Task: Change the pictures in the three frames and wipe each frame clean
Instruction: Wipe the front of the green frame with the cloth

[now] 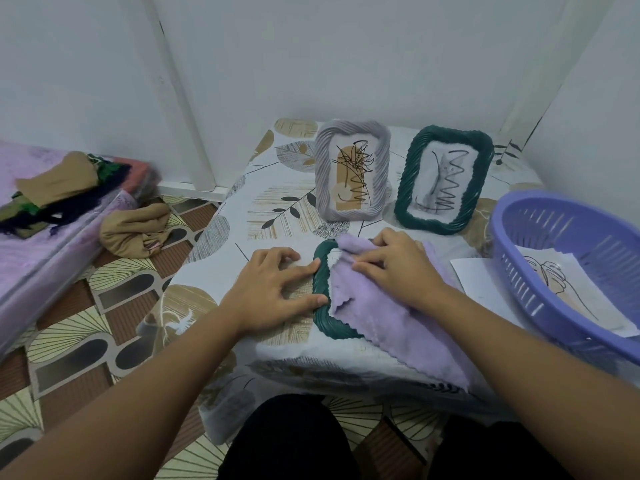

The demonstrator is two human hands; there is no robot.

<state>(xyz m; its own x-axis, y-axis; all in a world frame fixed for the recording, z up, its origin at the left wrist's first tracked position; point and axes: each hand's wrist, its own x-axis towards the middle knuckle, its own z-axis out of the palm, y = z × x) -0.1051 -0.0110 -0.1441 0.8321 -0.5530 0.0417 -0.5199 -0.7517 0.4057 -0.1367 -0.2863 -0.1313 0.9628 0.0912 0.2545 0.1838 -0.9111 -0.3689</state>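
While left hand (273, 289) steadies frame (321, 289), right hand (391, 268) presses cloth (398, 327).

Both bare forearms reach forward from the lower corners and draw closer together toward the hands. The left hand (273, 289) lies palm down with its fingers spread and nearly straight, the fingertips pointing right, index and thumb tips touching a rim. The right hand (393, 268) lies palm down just beside it, wrist angled inward, its fingers bent at the knuckles and pressing downward, with the fingertips pointing left toward the left hand.
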